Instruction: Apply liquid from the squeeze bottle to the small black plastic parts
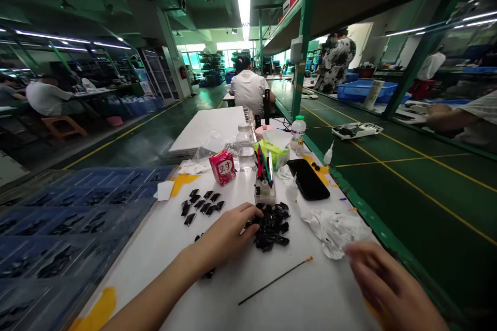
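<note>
Left hand half-curled at the black pile, hold unclear; right hand blurred right of it, grip unreadable; a careless sweep could scatter the pile.

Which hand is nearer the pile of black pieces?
Left. The left hand is at the left edge of the pile; the right hand is farther right, by the white cloth.

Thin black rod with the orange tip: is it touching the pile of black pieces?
Apart. The head view shows bare white tabletop between the rod and the near edge of the pile of black pieces.
</note>
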`<act>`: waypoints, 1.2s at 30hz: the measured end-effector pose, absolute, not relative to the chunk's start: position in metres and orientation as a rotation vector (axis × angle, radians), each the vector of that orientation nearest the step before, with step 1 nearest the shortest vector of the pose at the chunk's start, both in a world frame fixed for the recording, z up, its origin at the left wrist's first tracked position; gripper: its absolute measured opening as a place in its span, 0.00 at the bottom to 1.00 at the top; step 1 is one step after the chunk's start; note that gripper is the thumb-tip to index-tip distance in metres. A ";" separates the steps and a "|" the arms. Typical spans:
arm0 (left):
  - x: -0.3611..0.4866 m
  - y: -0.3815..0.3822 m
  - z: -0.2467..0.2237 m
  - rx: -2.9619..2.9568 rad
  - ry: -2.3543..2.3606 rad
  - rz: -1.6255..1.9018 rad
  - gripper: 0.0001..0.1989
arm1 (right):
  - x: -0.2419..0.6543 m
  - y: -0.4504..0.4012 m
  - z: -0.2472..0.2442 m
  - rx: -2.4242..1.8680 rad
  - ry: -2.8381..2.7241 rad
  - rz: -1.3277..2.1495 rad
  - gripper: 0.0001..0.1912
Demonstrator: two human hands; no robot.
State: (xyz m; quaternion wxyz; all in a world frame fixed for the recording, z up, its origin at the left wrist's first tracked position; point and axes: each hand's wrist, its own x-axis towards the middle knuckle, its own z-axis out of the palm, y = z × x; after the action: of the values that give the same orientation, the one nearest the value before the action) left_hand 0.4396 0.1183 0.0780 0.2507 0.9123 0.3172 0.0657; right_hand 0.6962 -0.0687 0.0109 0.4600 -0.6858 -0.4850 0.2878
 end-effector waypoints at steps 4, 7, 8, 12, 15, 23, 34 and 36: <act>0.456 0.114 0.096 2.562 0.662 0.112 0.12 | 0.696 0.040 0.026 -1.735 -1.294 0.544 0.19; 0.469 0.108 0.109 2.639 0.490 0.018 0.11 | 0.692 0.097 0.027 -1.775 -1.309 0.520 0.17; 0.472 0.107 0.111 2.663 0.447 -0.014 0.10 | 0.689 0.108 0.027 -1.779 -1.316 0.520 0.16; 0.482 0.107 0.111 2.733 0.371 -0.115 0.09 | 0.681 0.107 0.028 -1.742 -1.318 0.519 0.15; 0.492 0.111 0.103 2.756 0.374 -0.177 0.11 | 0.687 0.073 0.034 -1.706 -1.228 0.506 0.17; 0.554 0.124 0.076 2.787 0.572 -0.152 0.16 | 0.715 -0.047 0.033 -1.858 -1.095 0.451 0.17; 0.586 0.115 0.064 2.799 0.699 -0.005 0.15 | 0.729 -0.061 0.000 -1.966 -1.216 0.587 0.18; 0.587 0.109 0.062 2.800 0.694 -0.036 0.14 | 0.730 -0.057 0.000 -1.955 -1.223 0.635 0.17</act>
State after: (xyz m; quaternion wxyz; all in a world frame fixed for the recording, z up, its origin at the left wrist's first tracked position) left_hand 0.5865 0.1091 0.0621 0.1281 0.9625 0.2387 -0.0124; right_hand 0.7301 -0.0572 0.0001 0.3663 -0.7605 -0.4759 0.2471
